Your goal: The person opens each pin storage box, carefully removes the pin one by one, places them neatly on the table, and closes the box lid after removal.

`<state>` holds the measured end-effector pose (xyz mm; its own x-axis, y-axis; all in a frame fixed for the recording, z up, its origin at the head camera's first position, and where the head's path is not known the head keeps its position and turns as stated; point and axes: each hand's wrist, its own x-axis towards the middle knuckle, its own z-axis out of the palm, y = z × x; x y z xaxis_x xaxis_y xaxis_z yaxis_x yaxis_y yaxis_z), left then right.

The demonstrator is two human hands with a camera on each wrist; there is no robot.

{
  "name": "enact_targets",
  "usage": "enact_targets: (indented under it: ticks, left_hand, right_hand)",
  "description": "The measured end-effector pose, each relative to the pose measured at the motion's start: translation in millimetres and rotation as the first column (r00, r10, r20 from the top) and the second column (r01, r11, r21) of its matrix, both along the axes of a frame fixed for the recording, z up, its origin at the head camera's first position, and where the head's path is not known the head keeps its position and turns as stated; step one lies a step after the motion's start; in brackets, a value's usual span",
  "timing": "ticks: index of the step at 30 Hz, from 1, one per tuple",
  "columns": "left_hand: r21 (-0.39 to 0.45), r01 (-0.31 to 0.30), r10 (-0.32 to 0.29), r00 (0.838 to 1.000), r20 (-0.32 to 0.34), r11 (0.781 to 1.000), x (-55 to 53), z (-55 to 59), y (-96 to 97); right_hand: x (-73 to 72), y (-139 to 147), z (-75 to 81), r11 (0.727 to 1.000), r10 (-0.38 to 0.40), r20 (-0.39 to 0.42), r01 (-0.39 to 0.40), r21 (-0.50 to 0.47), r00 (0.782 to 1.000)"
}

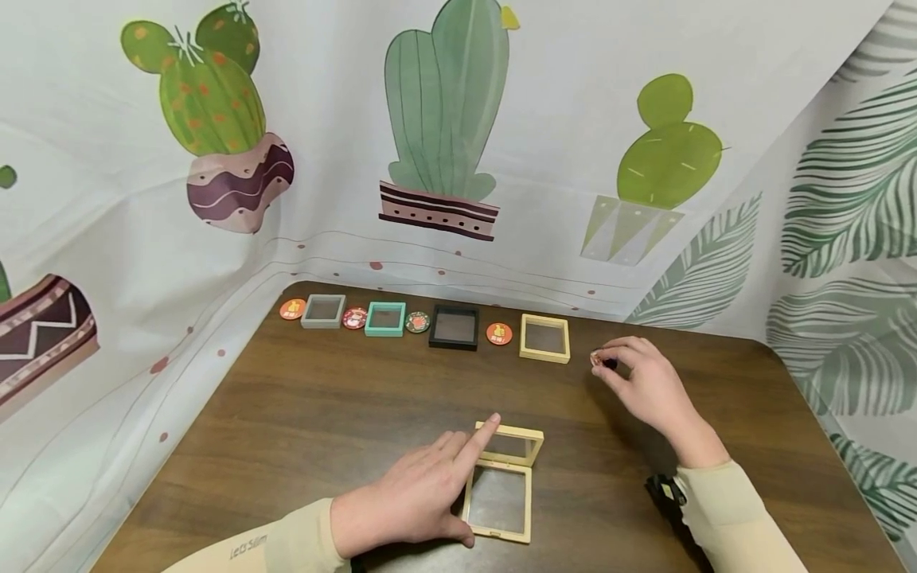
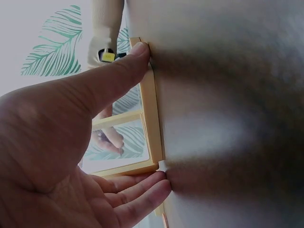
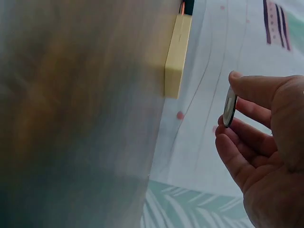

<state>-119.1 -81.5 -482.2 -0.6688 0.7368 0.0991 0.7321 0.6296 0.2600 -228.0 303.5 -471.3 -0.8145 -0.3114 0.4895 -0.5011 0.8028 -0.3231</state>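
Observation:
An opened yellow floating display frame (image 1: 532, 501) lies on the table, its lid (image 1: 537, 450) raised at the hinge. My left hand (image 1: 419, 489) holds this frame along its left side. The thumb (image 2: 121, 76) reaches the near corner, and the other fingers (image 2: 142, 194) are by the hinge; the index finger stretches up along the lid's left end. Farther right, above the table, my right hand (image 1: 648, 386) pinches a thin round chip (image 3: 230, 109) between thumb and fingertips. Edge-on in the right wrist view, the chip shows a pale face and dark rim.
Along the back edge stand a grey frame (image 1: 305, 318), a teal frame (image 1: 385, 333), a black frame (image 1: 454, 345) and a closed yellow frame (image 1: 544, 355). Between them lie orange chips (image 1: 499, 333), a red chip (image 1: 354, 318) and a green chip (image 1: 418, 321). A cactus-print curtain (image 1: 322, 199) hangs behind.

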Motion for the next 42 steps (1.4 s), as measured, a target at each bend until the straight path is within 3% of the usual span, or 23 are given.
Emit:
enact_targets:
  ticks: [8, 18, 30, 42]
  left_hand:
    - [-0.009, -0.001, 0.001, 1.000, 0.008, 1.000, -0.5, -0.8, -1.1]
    - [-0.019, -0.003, 0.004, 0.999, 0.045, 1.000, -0.2, 1.3, 0.3]
    - [-0.023, -0.004, 0.005, 1.000, 0.031, 1.000, 0.5, 1.0, -0.9]
    - [-0.024, -0.006, 0.007, 0.999, 0.038, 1.000, 0.0, 0.4, -0.6]
  right_hand:
    - [-34.5, 2, -3.8, 0.999, -0.049, 0.188, 0.049, 0.004, 0.981]
    - [-61.6, 1, -13.2, 0.996, -0.088, 0.269, 0.085, 0.023, 0.959]
    - [-70.0, 1, -20.2, 0.992, -0.122, 0.373, 0.112, 0.050, 0.920]
    - [-73.5, 0, -22.4, 0.993, -0.117, 0.381, 0.102, 0.060, 0.917]
